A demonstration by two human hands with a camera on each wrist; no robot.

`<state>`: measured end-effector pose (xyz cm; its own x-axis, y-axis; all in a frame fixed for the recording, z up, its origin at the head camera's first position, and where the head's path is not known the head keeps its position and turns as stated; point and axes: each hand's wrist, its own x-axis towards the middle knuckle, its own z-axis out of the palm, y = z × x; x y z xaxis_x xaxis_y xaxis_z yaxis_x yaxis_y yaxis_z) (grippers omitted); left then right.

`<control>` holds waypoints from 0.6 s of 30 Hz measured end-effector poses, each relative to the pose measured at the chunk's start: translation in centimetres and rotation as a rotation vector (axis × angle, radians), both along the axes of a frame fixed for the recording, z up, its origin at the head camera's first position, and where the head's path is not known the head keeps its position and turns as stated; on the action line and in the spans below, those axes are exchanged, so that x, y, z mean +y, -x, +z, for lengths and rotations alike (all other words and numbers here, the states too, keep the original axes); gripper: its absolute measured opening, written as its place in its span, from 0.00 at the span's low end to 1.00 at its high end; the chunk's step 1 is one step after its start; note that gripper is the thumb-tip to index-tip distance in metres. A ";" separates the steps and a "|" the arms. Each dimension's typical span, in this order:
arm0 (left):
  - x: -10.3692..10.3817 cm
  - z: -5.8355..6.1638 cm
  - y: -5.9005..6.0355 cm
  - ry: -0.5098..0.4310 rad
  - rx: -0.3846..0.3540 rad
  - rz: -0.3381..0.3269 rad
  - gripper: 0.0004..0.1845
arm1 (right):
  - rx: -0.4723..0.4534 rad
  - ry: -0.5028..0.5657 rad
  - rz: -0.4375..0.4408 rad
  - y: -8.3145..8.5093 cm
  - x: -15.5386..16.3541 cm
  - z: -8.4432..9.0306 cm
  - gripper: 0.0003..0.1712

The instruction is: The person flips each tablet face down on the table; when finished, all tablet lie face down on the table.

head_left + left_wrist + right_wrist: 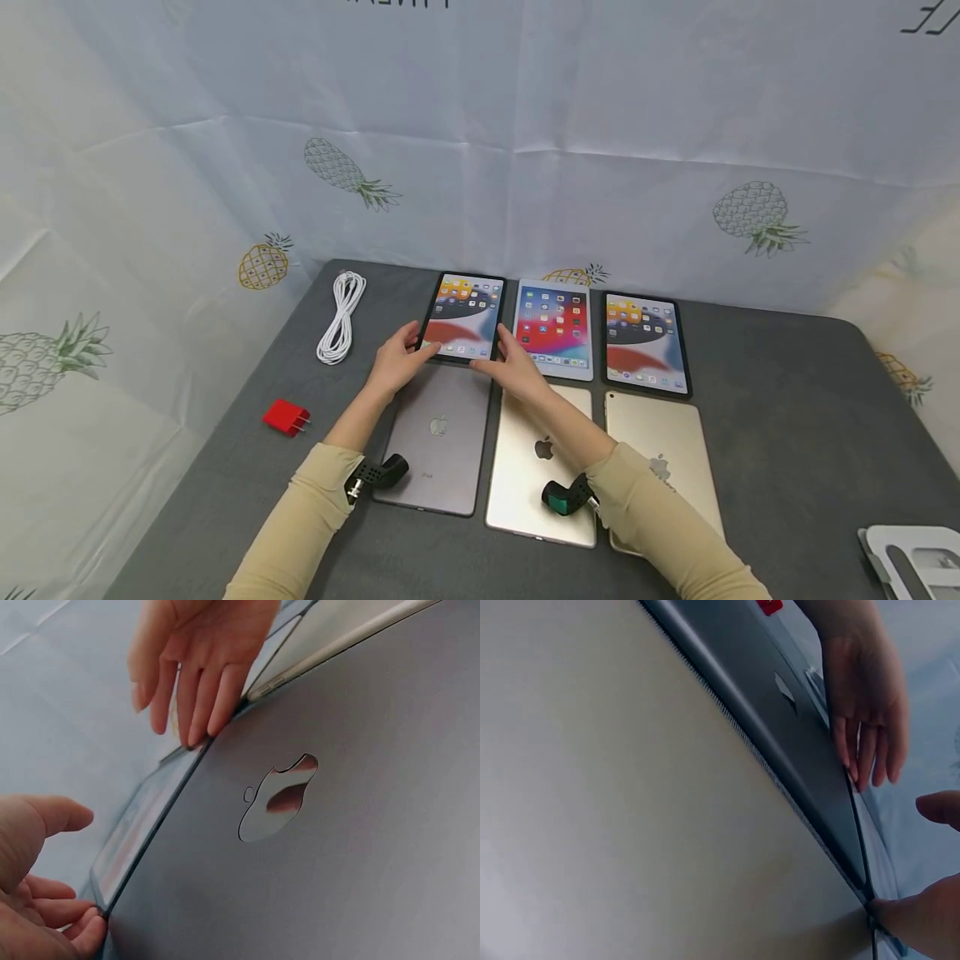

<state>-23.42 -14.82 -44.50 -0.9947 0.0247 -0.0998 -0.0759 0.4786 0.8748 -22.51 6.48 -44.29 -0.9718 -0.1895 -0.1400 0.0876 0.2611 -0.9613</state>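
both hands are on the same tablet here. the left hand (395,362) has its fingers fairly straight, fingertips touching the near left corner of the dark-framed tablet (462,317), thumb held apart above it. the right hand (516,369) does the same at the near right corner, fingers extended along the edge, not curled around anything. that tablet lies screen up at the left end of the back row on the grey table (787,392), just behind a grey tablet (438,437) lying face down. next to it in the back row sit a white-framed tablet (553,327) and another dark one (645,342); two gold tablets (536,471) lie face down in front. off to the left are a coiled white cable (342,317) and a red charger plug (285,417).
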 end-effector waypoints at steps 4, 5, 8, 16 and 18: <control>0.2 0.0 0.0 0.007 0.005 -0.003 0.38 | -0.047 0.069 -0.036 -0.1 -0.2 0.4 0.50; 0.2 0.0 0.0 0.011 0.007 -0.005 0.38 | -0.063 0.101 -0.051 -0.1 -0.3 0.5 0.49; 0.2 0.0 0.1 0.017 0.013 -0.002 0.37 | -0.097 0.200 -0.097 -0.1 -0.5 0.7 0.48; 0.3 -0.1 0.0 0.037 0.038 0.011 0.34 | -0.149 0.271 -0.186 0.3 -0.9 0.7 0.45; 0.3 -0.1 0.1 0.037 0.044 0.013 0.33 | -0.157 0.265 -0.204 0.3 -0.9 0.8 0.44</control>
